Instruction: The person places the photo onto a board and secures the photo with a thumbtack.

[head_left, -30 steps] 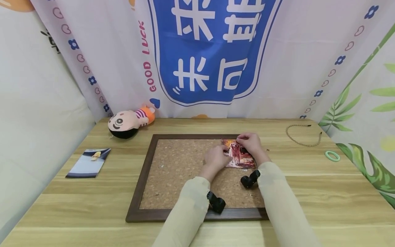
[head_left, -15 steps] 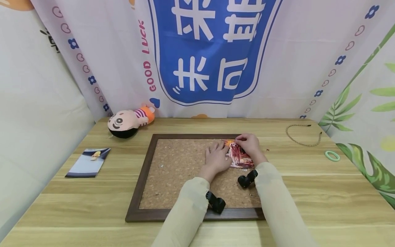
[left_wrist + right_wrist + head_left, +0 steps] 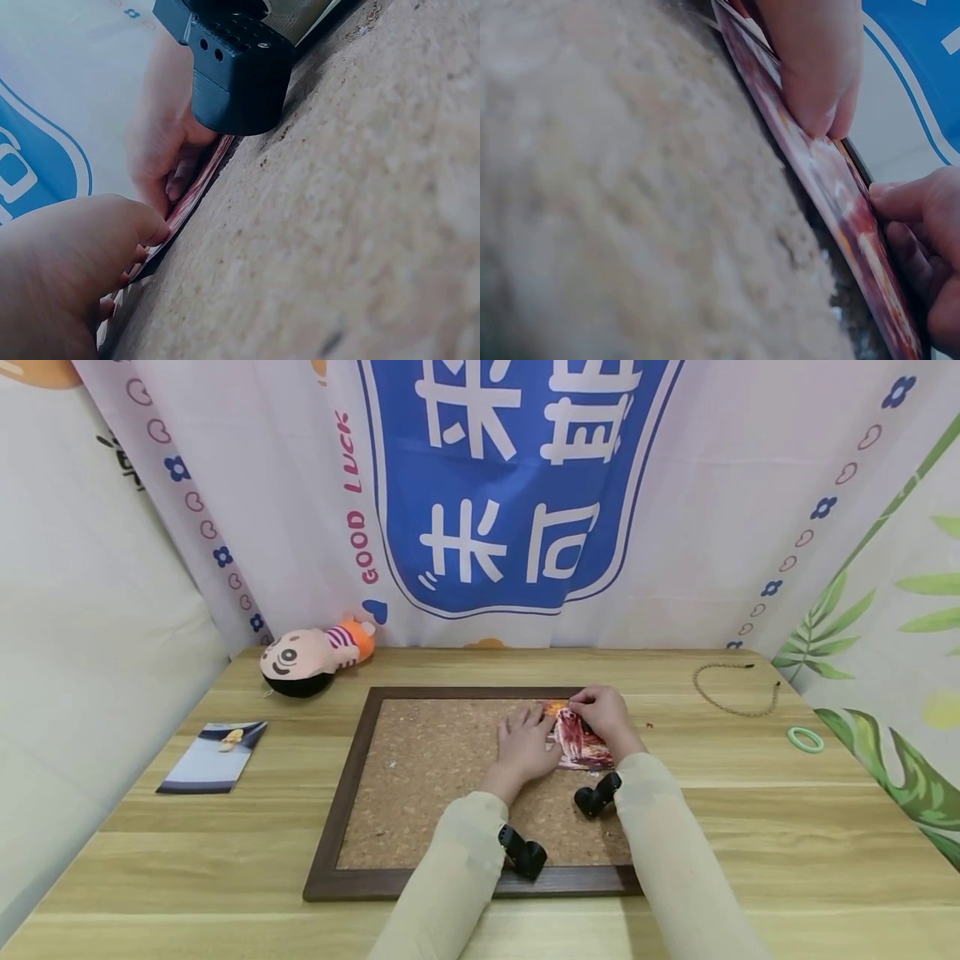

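- The step in hand looks like fixing the dog picture in place on the corkboard, one hand steadying it, the other working at its margin.
- The picture lies on the cork by the frame's far rail, right of centre and towards the far edge of the surface.
- The left hand lies palm down with fingers fanned, partly on the cork and partly over the picture's left side, its thumb turned towards the picture.
- The right hand is narrow, bent fingers and thumb pinching at the picture's far margin; whether a pin sits between the tips cannot be told.
- Both forearms reach in from the surface's near edge, the left forearm crossing the near rail, wrists low over the cork.
- The next move probably calls for firm, straight pressure from the right fingertips, with the left hand holding the picture from sliding.
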`<action>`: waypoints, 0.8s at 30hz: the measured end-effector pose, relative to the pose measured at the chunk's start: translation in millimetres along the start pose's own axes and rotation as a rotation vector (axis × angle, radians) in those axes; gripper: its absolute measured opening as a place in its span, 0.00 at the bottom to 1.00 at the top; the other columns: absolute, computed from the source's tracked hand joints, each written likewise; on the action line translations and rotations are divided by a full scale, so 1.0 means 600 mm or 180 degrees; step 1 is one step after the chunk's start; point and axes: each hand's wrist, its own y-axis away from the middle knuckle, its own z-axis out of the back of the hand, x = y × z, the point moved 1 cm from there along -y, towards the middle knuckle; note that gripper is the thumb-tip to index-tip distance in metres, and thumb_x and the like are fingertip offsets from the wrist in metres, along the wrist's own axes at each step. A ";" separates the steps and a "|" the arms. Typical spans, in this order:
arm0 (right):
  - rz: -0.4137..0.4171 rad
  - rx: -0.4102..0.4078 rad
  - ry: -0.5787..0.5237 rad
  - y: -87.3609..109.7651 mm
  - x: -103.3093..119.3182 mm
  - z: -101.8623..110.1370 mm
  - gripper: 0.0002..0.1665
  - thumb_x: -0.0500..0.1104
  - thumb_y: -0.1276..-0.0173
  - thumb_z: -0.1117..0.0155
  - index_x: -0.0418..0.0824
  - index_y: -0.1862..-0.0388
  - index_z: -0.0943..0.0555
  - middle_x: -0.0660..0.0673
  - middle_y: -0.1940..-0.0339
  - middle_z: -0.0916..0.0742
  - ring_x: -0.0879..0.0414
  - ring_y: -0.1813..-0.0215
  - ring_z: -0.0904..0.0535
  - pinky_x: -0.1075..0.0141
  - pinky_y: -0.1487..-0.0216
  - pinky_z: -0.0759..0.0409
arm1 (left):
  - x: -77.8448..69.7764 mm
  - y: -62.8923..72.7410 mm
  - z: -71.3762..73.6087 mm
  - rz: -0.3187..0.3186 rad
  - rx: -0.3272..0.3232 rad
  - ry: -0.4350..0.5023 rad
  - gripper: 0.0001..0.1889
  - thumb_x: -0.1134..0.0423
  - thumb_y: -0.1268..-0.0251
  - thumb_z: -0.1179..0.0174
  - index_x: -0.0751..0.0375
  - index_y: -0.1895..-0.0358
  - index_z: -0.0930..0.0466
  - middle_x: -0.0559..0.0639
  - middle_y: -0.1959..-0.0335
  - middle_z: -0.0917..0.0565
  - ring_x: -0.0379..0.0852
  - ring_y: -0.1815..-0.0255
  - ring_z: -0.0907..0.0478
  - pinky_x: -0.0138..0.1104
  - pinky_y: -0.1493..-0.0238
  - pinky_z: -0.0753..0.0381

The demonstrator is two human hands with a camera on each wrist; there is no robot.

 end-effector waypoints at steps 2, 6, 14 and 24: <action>-0.0050 0.0045 -0.0008 0.000 0.000 -0.001 0.08 0.37 0.43 0.41 0.33 0.68 0.19 0.38 0.66 0.19 0.47 0.61 0.26 0.58 0.60 0.30 | 0.001 0.001 0.000 0.0003 0.0019 0.0008 0.26 0.52 0.42 0.53 0.50 0.38 0.39 0.50 0.36 0.44 0.51 0.35 0.55 0.53 0.43 0.57; -0.0078 0.0068 -0.0020 0.001 0.003 -0.002 0.09 0.37 0.43 0.41 0.32 0.67 0.19 0.38 0.65 0.19 0.47 0.59 0.26 0.58 0.59 0.30 | 0.002 0.002 0.002 0.0006 0.0031 0.0010 0.26 0.52 0.42 0.54 0.50 0.38 0.39 0.50 0.36 0.44 0.51 0.35 0.54 0.53 0.43 0.57; -0.0136 0.0131 0.0096 0.004 0.006 -0.003 0.08 0.37 0.43 0.41 0.32 0.69 0.19 0.37 0.65 0.19 0.47 0.60 0.26 0.58 0.59 0.30 | 0.002 0.005 -0.002 -0.0011 0.0012 -0.0039 0.26 0.52 0.43 0.53 0.50 0.39 0.37 0.50 0.36 0.43 0.50 0.35 0.54 0.52 0.43 0.57; -0.0044 0.0150 0.0039 0.008 0.004 -0.002 0.10 0.39 0.41 0.43 0.32 0.67 0.20 0.38 0.65 0.19 0.48 0.62 0.26 0.58 0.62 0.29 | 0.002 0.004 -0.003 -0.0012 -0.0019 -0.0060 0.26 0.51 0.42 0.54 0.49 0.38 0.39 0.49 0.36 0.44 0.50 0.35 0.55 0.52 0.43 0.58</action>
